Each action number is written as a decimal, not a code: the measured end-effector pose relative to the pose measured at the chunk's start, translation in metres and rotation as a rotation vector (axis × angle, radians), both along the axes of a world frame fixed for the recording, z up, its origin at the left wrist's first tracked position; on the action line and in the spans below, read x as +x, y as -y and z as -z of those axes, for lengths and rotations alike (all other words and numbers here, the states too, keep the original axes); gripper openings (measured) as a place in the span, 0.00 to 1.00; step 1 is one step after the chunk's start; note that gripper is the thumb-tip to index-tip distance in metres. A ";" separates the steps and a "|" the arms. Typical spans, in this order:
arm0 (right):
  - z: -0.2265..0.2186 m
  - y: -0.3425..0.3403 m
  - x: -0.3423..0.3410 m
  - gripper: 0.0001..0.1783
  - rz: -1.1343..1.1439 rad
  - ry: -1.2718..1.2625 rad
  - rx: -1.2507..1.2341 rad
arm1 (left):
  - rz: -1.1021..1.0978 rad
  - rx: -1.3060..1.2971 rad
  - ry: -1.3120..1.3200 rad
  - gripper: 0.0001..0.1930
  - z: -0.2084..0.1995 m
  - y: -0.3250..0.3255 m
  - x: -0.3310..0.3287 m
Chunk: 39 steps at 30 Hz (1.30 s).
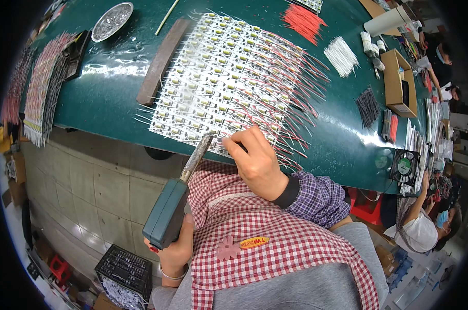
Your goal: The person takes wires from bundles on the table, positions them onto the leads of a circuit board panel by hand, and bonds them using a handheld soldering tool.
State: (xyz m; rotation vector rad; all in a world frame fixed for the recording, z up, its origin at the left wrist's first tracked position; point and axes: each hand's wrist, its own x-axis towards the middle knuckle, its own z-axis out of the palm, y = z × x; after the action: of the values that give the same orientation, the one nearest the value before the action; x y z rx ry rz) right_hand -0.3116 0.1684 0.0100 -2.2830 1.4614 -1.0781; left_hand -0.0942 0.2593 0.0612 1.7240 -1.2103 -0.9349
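Note:
My left hand is wrapped round the handle of a dark green soldering gun. Its metal barrel points up and away, and the tip is at the near edge of a white sheet of small circuit boards; whether it touches cannot be told. Rows of small yellowish components cover the sheet. Thin red and white wires stick out over its right part. My right hand is closed in a pinch over the sheet's near edge, just right of the tip. What the fingertips hold is too small to make out.
A dark bar lies along the sheet's left side on the green table. Beyond are a metal bowl, red wires, white wires and black wires. A cardboard box and small fan stand right. Other people sit at right.

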 end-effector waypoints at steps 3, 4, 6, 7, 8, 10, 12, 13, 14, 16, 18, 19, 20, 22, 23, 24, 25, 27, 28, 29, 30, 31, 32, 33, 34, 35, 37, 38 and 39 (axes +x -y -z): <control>-0.001 0.000 0.000 0.21 0.004 -0.011 0.002 | -0.014 0.027 -0.020 0.12 0.002 -0.003 0.001; -0.001 -0.001 0.000 0.21 0.006 -0.009 0.006 | -0.013 0.026 -0.021 0.12 0.002 -0.003 0.002; 0.000 -0.001 0.000 0.20 0.008 -0.007 0.009 | 0.015 0.012 0.016 0.13 0.002 -0.003 0.002; 0.000 -0.001 0.000 0.21 0.006 -0.001 0.007 | 0.015 0.010 0.016 0.13 0.001 -0.003 0.002; 0.000 -0.001 0.000 0.21 0.004 0.006 0.006 | 0.010 -0.004 0.008 0.13 0.001 -0.003 0.002; -0.002 -0.002 -0.002 0.22 -0.016 0.023 -0.017 | 0.003 -0.019 0.001 0.13 0.000 -0.003 0.001; -0.005 -0.003 -0.003 0.23 -0.039 0.041 -0.040 | -0.021 -0.036 -0.011 0.12 0.000 -0.004 0.000; -0.007 -0.005 -0.003 0.23 -0.048 0.036 -0.045 | -0.021 -0.037 -0.012 0.12 -0.001 -0.005 0.000; -0.008 -0.007 -0.003 0.24 -0.057 0.030 -0.051 | -0.030 -0.030 -0.020 0.12 -0.001 -0.006 0.000; -0.005 -0.010 0.000 0.23 -0.064 0.036 -0.046 | -0.040 -0.022 -0.029 0.13 0.000 -0.007 0.000; -0.003 -0.012 0.001 0.23 -0.070 0.041 -0.039 | -0.026 -0.026 0.007 0.12 0.002 -0.009 0.003; -0.003 -0.013 0.001 0.22 -0.078 0.008 -0.016 | -0.027 -0.026 0.008 0.12 0.003 -0.010 0.005; -0.003 -0.014 0.000 0.21 -0.085 -0.025 0.008 | -0.009 -0.029 0.007 0.12 0.004 -0.011 0.006; -0.003 -0.014 0.003 0.21 -0.073 0.002 0.003 | 0.007 -0.032 0.007 0.12 0.006 -0.014 0.007; -0.003 -0.014 0.003 0.23 -0.060 0.028 -0.001 | 0.009 -0.044 0.023 0.12 0.007 -0.016 0.007; -0.003 -0.015 0.004 0.23 -0.061 0.029 -0.001 | 0.011 -0.055 0.038 0.12 0.008 -0.017 0.007; -0.003 -0.015 0.004 0.22 -0.059 0.026 -0.001 | 0.011 -0.055 0.038 0.12 0.007 -0.017 0.007; -0.003 -0.015 0.004 0.22 -0.057 0.023 -0.001 | 0.030 -0.039 0.010 0.11 0.006 -0.016 0.007; -0.002 -0.015 0.004 0.22 -0.054 0.019 0.000 | 0.029 -0.039 0.010 0.11 0.007 -0.017 0.008; -0.002 -0.015 0.004 0.21 -0.052 0.015 0.000 | 0.045 -0.049 0.051 0.11 0.008 -0.017 0.008; -0.002 -0.015 0.004 0.21 -0.052 0.015 -0.001 | 0.061 -0.058 0.091 0.11 0.008 -0.018 0.009; -0.002 -0.016 0.002 0.20 -0.066 -0.012 0.013 | 0.061 -0.059 0.092 0.11 0.008 -0.017 0.009; -0.002 -0.016 0.002 0.20 -0.080 -0.039 0.026 | 0.073 -0.058 0.072 0.11 0.008 -0.016 0.009; -0.002 -0.016 0.003 0.20 -0.081 -0.039 0.025 | 0.085 -0.057 0.052 0.11 0.008 -0.015 0.009; -0.001 -0.016 0.004 0.20 -0.066 -0.017 0.011 | 0.085 -0.057 0.052 0.11 0.008 -0.014 0.008; -0.001 -0.015 0.005 0.21 -0.052 0.004 -0.003 | 0.090 -0.061 0.042 0.11 0.007 -0.012 0.007; -0.001 -0.016 0.005 0.21 -0.053 0.003 -0.001 | 0.095 -0.064 0.033 0.10 0.005 -0.010 0.005; -0.001 -0.016 0.005 0.21 -0.054 0.002 0.001 | 0.095 -0.057 0.022 0.10 0.003 -0.009 0.004; -0.001 -0.016 0.005 0.21 -0.053 0.002 0.001 | 0.096 -0.050 0.011 0.10 0.002 -0.008 0.004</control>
State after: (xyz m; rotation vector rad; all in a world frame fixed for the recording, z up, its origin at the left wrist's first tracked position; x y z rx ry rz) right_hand -0.3068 0.1842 0.0112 -2.3057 1.3919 -1.0644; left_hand -0.0905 0.2672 0.0596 1.6464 -1.3222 -0.9446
